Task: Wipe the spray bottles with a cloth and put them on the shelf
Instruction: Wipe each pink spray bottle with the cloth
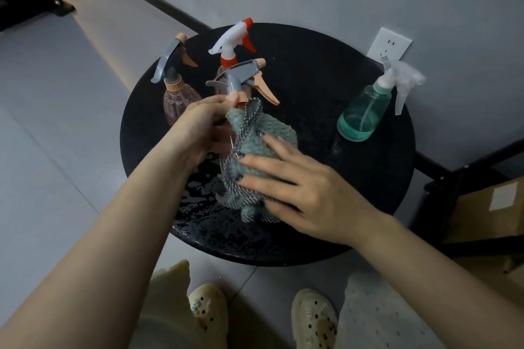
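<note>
My left hand (202,126) grips a spray bottle with a grey-and-peach trigger head (241,76) just below its neck, holding it above the round black table (354,178). A green-grey cloth (255,147) is wrapped round the bottle's body and hides it. My right hand (297,187) presses the cloth against the bottle with straight fingers. Three more bottles stand on the table: a pinkish one with a grey head (177,99) at the left, one with a white-and-red head (235,39) behind the held bottle, and a green one (365,110) at the right.
The table's near part is wet, with water patches (204,207). A wall socket (389,44) sits behind the table. At the right stands a black frame (465,170) with a cardboard box (487,212) in it. My feet in light clogs (208,312) are below the table edge.
</note>
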Demonstrator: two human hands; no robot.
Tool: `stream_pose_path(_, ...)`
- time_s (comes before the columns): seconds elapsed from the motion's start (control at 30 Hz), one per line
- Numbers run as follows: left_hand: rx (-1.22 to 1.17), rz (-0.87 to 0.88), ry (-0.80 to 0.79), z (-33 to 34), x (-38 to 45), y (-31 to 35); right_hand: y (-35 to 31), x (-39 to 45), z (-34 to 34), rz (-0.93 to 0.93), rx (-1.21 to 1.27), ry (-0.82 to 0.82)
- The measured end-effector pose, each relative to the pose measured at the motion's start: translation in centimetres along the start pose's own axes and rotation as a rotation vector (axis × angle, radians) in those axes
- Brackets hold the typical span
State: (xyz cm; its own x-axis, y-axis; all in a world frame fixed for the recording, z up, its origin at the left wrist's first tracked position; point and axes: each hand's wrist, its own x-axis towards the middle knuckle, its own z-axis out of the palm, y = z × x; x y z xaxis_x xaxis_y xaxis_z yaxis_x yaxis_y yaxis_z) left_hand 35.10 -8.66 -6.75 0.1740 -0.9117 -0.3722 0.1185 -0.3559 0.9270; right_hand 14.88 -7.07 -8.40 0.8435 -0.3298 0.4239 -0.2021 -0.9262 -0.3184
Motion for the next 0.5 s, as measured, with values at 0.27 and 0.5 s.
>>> stream_pose_path(0.27,-0.023,0.039,-0.028,0.2,-0.3,0.5,0.2,-0.5,1.2,0.578,0.737,0.233)
stream_pose_path(0.5,-0.118,0.080,-0.087,1.1,-1.0,0.5,1.3,0.0,0.9,0.876,1.298,0.159)
